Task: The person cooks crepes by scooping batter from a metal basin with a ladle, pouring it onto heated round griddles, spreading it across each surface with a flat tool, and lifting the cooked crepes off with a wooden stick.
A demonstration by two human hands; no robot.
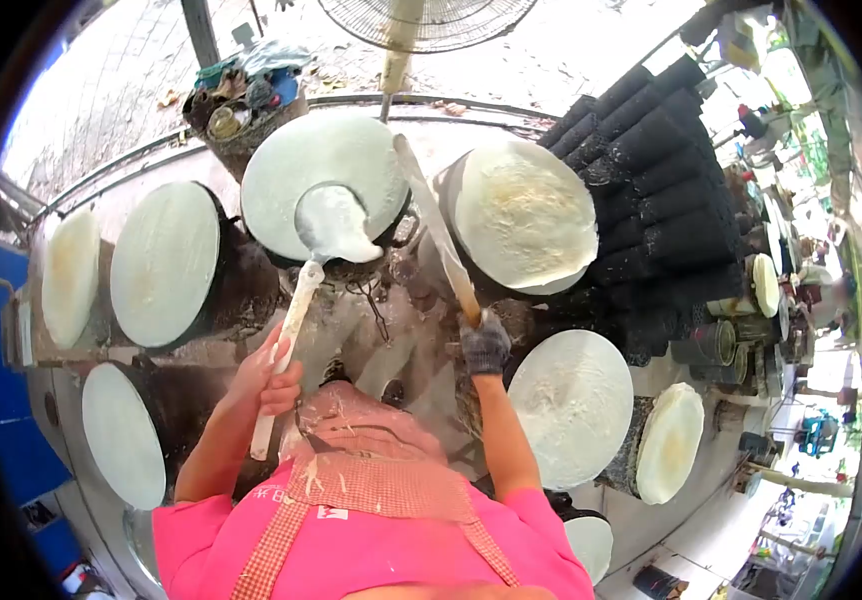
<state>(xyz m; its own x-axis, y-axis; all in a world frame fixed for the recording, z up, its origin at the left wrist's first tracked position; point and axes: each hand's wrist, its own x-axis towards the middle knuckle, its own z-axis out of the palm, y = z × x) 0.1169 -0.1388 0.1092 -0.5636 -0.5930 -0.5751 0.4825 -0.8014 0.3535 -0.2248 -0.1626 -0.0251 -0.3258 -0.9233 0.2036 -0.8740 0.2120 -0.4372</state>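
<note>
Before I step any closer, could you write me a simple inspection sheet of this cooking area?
Surface: brown, spattered stove top between the round griddles.
Job's things: white-coated ladle, its head over the back griddle's white layer; long flat blade beside that griddle; a lightly browned round sheet to its right.
Clutter: cloths and odds and ends piled in a bucket at the back.
Hands: bare left hand grips the ladle's handle; gloved right hand grips the blade's.
Cables: nothing seen near the hands.
Surroundings: fan behind; stacked black cylinders at right.

Stained brown counter (251,290), round white-topped griddles (276,165) side by side on it.
</note>
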